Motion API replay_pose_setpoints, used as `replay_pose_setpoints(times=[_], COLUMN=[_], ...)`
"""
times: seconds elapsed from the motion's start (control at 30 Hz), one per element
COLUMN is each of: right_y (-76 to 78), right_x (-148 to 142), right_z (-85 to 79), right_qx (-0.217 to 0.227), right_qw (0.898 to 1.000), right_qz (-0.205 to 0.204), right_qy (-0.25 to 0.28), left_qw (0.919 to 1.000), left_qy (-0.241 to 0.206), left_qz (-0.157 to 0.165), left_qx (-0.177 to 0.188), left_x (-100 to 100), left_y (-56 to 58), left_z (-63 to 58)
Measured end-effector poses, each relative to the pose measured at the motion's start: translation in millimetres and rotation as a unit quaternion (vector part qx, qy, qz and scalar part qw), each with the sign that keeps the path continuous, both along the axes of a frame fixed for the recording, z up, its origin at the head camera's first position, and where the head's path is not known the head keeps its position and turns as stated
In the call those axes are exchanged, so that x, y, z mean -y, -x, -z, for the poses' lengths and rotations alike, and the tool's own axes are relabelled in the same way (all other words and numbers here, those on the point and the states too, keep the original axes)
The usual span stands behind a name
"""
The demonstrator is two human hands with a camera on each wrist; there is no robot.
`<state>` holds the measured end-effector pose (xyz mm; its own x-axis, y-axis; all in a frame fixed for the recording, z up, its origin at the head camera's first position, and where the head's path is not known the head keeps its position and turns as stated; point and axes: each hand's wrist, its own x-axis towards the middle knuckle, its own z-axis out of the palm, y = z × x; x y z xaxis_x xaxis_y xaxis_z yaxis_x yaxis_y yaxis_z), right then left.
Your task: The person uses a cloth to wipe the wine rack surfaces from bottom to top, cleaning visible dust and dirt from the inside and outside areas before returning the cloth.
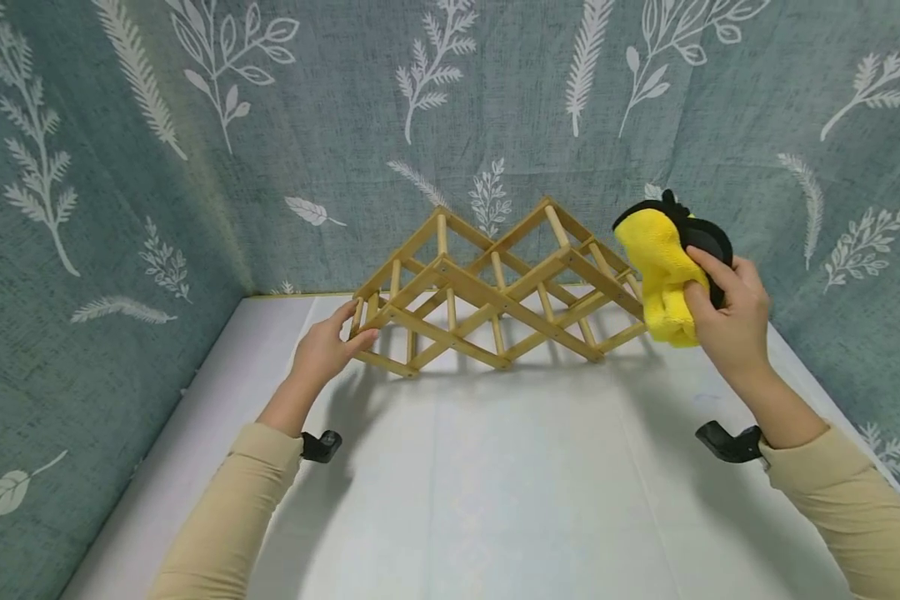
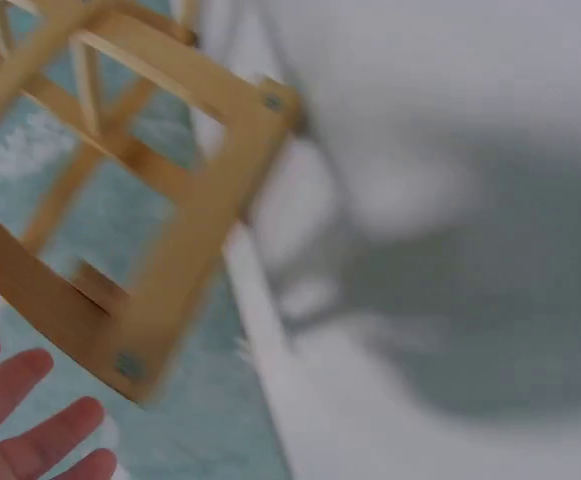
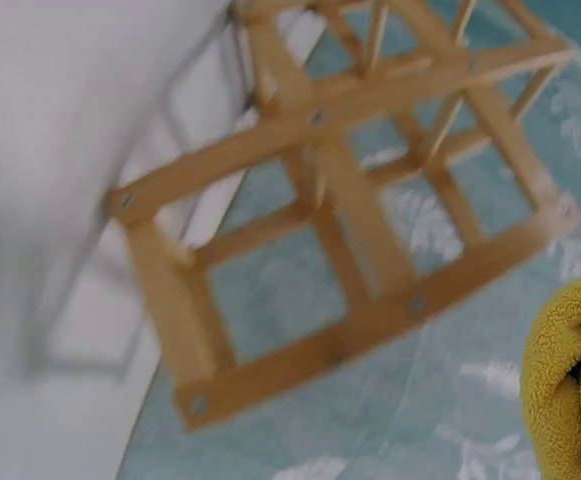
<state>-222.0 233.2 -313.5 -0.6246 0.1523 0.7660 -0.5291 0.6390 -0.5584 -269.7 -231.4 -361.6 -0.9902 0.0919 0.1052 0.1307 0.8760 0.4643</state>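
Observation:
A wooden lattice rack (image 1: 506,292) with crossed slats and round dowels stands on the white table in a zigzag. At its left end is my left hand (image 1: 330,343), thumb and fingers parted around the end slats. In the left wrist view its fingers (image 2: 60,440) are spread beside the lower corner of the rack (image 2: 195,250). My right hand (image 1: 731,317) holds a fluffy yellow cloth piece with black parts (image 1: 663,275) in front of the rack's right end. Only the cloth's yellow folds (image 3: 565,385) show in the right wrist view; the hand is hidden there.
The white table (image 1: 525,483) spreads in front of the rack. Blue-green fabric with white leaf prints (image 1: 345,125) hangs behind it and on both sides. Dark camera mounts (image 1: 321,447) are on both wrists, below the beige sleeves (image 1: 232,508).

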Motion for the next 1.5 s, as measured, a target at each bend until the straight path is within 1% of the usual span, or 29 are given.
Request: replay_pose_setpoints(times=[0.1, 0.17, 0.2, 0.23, 0.33, 0.43, 0.47, 0.53, 0.63, 0.7, 0.8, 0.97, 1.13, 1.27, 1.33, 1.4, 1.5], right_y=[-2.8, -4.9, -6.0, -7.1, -9.8, -11.1, -11.2, -11.1, -11.0, -11.1, -12.0, -14.0, -13.8, -15.0, -15.9, -16.7, -17.0], right_x=[-19, -30, -34, -38, -48, -54, -55, -58, -60, -61, -62, -65, -71, -78, -81, -83, -85], right_z=[1.5, 3.1, 3.9, 4.8, 7.0, 7.6, 7.4, 7.2, 7.6, 8.3, 8.7, 9.6, 15.5, 22.4, 27.0, 31.8, 39.5], right_qx=[0.002, 0.006, 0.01, 0.015, 0.036, 0.045, 0.047, 0.049, 0.058, 0.062, 0.059, 0.056, 0.082, 0.109, 0.125, 0.14, 0.16], right_qw=[1.0, 0.999, 0.999, 0.999, 0.997, 0.996, 0.996, 0.995, 0.994, 0.994, 0.994, 0.994, 0.992, 0.988, 0.985, 0.982, 0.978], right_qz=[0.025, 0.038, 0.043, 0.049, 0.064, 0.075, 0.078, 0.082, 0.088, 0.091, 0.09, 0.085, 0.092, 0.099, 0.102, 0.106, 0.103], right_qy=[0.0, -0.003, -0.002, -0.003, 0.0, -0.007, -0.01, -0.019, -0.026, -0.028, -0.026, -0.027, -0.034, -0.048, -0.058, -0.068, -0.079], left_qw=[0.9988, 0.9977, 0.9974, 0.9975, 0.9985, 0.9984, 0.9979, 0.9955, 0.9892, 0.986, 0.9869, 0.9893, 0.9891, 0.9799, 0.9749, 0.9714, 0.9678], left_qy=[-0.036, -0.047, -0.053, -0.049, -0.036, -0.032, -0.039, -0.068, -0.12, -0.144, -0.148, -0.145, -0.133, -0.157, -0.17, -0.179, -0.193], left_qz=[0.008, 0.011, 0.01, 0.007, -0.016, -0.038, -0.045, -0.056, -0.067, -0.064, -0.047, -0.013, 0.025, 0.058, 0.069, 0.079, 0.089], left_qx=[-0.033, -0.047, -0.048, -0.05, -0.038, -0.026, -0.026, -0.035, -0.052, -0.056, -0.043, 0.009, 0.058, 0.108, 0.125, 0.135, 0.136], left_x=[-19, -32, -38, -44, -60, -72, -75, -78, -80, -79, -76, -64, -46, -27, -19, -13, -6], left_y=[-0.9, -0.5, -0.3, 0.1, 1.7, 3.8, 4.6, 5.7, 6.3, 7.2, 9.3, 11.9, 19.7, 30.2, 35.5, 40.0, 43.4], left_z=[-13.1, -21.3, -25.1, -28.2, -33.9, -32.2, -30.6, -26.0, -21.5, -20.5, -22.3, -28.7, -34.6, -36.4, -36.2, -35.3, -33.6])
